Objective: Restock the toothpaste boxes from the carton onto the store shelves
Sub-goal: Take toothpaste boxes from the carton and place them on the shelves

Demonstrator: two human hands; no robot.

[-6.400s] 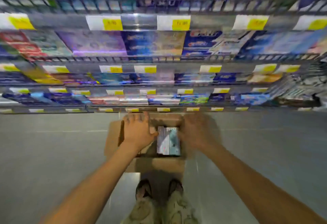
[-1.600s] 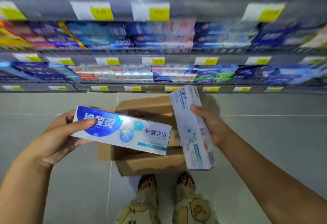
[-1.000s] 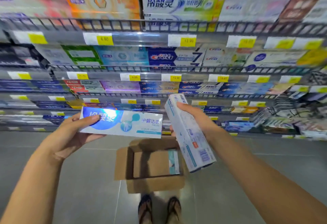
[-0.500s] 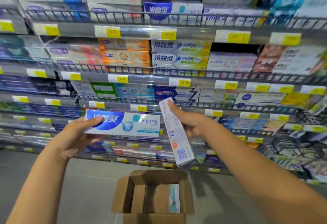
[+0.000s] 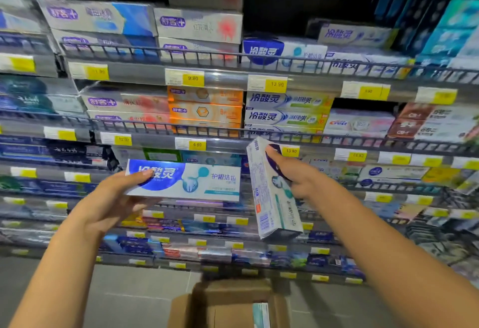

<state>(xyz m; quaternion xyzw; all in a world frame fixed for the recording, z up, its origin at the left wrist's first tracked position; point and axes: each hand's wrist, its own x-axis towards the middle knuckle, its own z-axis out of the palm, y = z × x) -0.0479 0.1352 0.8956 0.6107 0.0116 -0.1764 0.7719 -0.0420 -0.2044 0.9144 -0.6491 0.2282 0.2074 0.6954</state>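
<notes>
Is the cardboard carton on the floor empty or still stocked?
Not empty: the open brown cardboard carton holds at least one white-and-teal toothpaste box by its right wall; the frame edge hides the rest.

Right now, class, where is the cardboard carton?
In the head view the carton sits open on the floor at bottom centre, just in front of the lowest shelf, below the gap between the left hand and the right hand.

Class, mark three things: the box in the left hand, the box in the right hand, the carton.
Left box (image 5: 197,182): head view, middle of its front face.
Right box (image 5: 272,208): head view, lower half of its face.
Carton (image 5: 228,292): head view, its far flap.
</notes>
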